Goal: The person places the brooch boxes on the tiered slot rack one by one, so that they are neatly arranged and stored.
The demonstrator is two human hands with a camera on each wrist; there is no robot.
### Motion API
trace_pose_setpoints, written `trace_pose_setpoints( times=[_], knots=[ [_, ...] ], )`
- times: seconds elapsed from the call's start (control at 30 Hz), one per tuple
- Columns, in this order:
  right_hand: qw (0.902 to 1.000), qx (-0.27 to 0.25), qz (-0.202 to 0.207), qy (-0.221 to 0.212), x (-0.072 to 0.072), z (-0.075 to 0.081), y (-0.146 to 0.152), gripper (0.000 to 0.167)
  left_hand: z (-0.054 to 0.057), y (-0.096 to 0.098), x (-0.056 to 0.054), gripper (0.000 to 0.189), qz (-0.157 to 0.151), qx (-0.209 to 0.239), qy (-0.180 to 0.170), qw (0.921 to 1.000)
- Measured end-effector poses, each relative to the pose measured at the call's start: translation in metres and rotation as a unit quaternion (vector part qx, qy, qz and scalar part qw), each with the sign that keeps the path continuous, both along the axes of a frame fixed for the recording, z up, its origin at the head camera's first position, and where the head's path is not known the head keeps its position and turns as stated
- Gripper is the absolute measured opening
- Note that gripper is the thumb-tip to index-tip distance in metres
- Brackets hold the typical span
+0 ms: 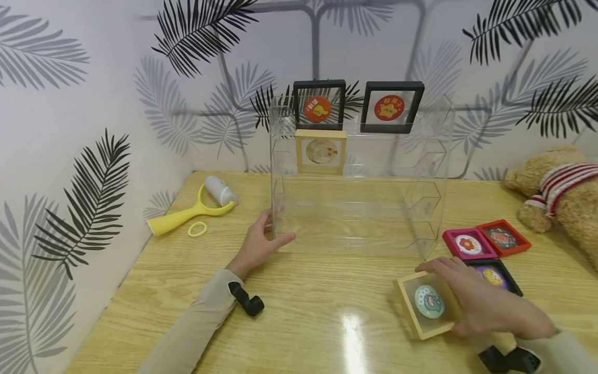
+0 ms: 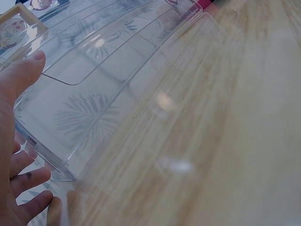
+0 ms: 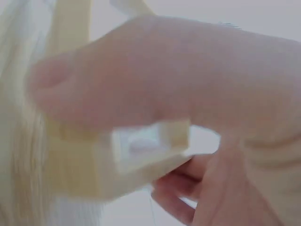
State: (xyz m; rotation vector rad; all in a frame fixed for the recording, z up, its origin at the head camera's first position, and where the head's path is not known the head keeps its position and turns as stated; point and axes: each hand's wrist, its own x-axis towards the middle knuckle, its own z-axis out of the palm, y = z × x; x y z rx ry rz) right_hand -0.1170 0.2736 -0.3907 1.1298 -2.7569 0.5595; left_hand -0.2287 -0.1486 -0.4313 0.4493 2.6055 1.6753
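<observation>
A clear acrylic display rack with several tiers stands at the back of the table. My left hand holds its lower left side, thumb at the front and fingers around the outside of the side wall. My right hand grips a light wooden frame by its right side, tilted above the table. A round teal badge shows inside that frame. In the right wrist view the thumb lies blurred across the wooden frame.
Two black frames, one left and one right, and a wooden frame sit in the rack. Pink, red and black frames lie right. A yellow slingshot-shaped handle, ring, grey cylinder and teddy bear flank it.
</observation>
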Motion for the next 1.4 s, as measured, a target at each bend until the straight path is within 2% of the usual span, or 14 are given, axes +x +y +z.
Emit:
trace_pose_setpoints(
  times=[0.1, 0.23, 0.4, 0.47, 0.5, 0.63, 0.73, 0.87, 1.0, 1.13, 1.23, 1.33, 1.4],
  knots=[
    [0.9988, -0.042, 0.025, -0.005, 0.0, 0.003, -0.003, 0.112, 0.0, 0.0, 0.0, 0.071, 0.001, 0.001, 0.0, 1.0],
    [0.9913, -0.101, 0.053, -0.065, 0.001, 0.008, -0.005, 0.109, -0.001, -0.001, 0.0, 0.07, 0.003, 0.003, -0.003, 1.0],
    [0.9714, -0.167, 0.052, -0.161, 0.001, 0.011, -0.005, 0.102, 0.001, 0.001, 0.0, 0.07, -0.001, 0.001, -0.005, 1.0],
    [0.9588, -0.214, 0.05, -0.18, 0.0, 0.011, -0.007, 0.085, 0.001, 0.002, -0.001, 0.07, -0.004, -0.001, -0.003, 1.0],
    [0.9574, -0.23, 0.047, -0.168, 0.0, 0.011, -0.008, 0.075, 0.001, 0.002, -0.002, 0.07, -0.004, -0.002, -0.002, 1.0],
    [0.9668, -0.244, 0.019, -0.073, -0.005, 0.012, -0.019, 0.042, 0.001, 0.001, -0.002, 0.07, 0.0, 0.0, -0.002, 1.0],
    [0.9758, -0.218, -0.001, -0.012, -0.008, 0.015, -0.027, 0.039, 0.001, -0.001, -0.002, 0.069, 0.002, 0.002, -0.002, 1.0],
    [0.977, -0.212, -0.02, 0.007, -0.011, 0.021, -0.032, 0.032, -0.001, -0.001, 0.0, 0.069, -0.002, 0.004, -0.002, 1.0],
    [0.9753, -0.216, -0.037, 0.031, -0.018, 0.03, -0.034, 0.031, -0.002, -0.001, 0.0, 0.071, -0.002, 0.004, -0.003, 1.0],
    [0.968, -0.236, -0.044, 0.074, -0.029, 0.039, -0.036, 0.032, -0.002, 0.0, -0.001, 0.07, 0.002, 0.003, -0.004, 1.0],
    [0.9552, -0.272, -0.055, 0.104, -0.038, 0.045, -0.036, 0.034, -0.002, -0.001, -0.001, 0.069, 0.004, 0.005, -0.003, 1.0],
    [0.9383, -0.313, -0.071, 0.13, -0.048, 0.051, -0.037, 0.033, -0.002, -0.001, -0.001, 0.069, 0.002, 0.005, -0.005, 1.0],
    [0.9314, -0.325, -0.082, 0.141, -0.055, 0.056, -0.038, 0.029, -0.002, -0.002, -0.001, 0.07, 0.001, 0.005, -0.007, 1.0]
  ],
)
